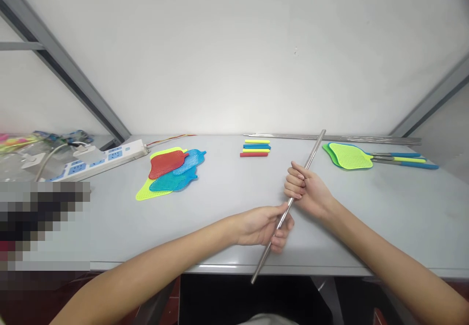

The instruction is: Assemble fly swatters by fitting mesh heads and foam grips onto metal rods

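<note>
A shiny metal rod [264,255] slants across the front of the table, its lower end reaching past the table's edge. My left hand [269,227] is closed round the rod's lower half, the thumb lying along it. Just above, my right hand [302,185] wraps its fingers round the rod's middle. Beyond the hands lie several coloured handle sleeves [255,147] in yellow, blue and red. Mesh fly swatter heads [168,163] in red, blue and yellow overlap on the left. To the right rest several fly swatters [351,156] with heads, metal shafts and coloured handles.
Thin metal rods [366,140] lie along the wall at the back right. A white power strip [106,160] with plugs and cables sits at the left, near clear plastic bags [16,161]. Grey frame posts [69,66] flank the table [220,198]. The lower left is pixelated.
</note>
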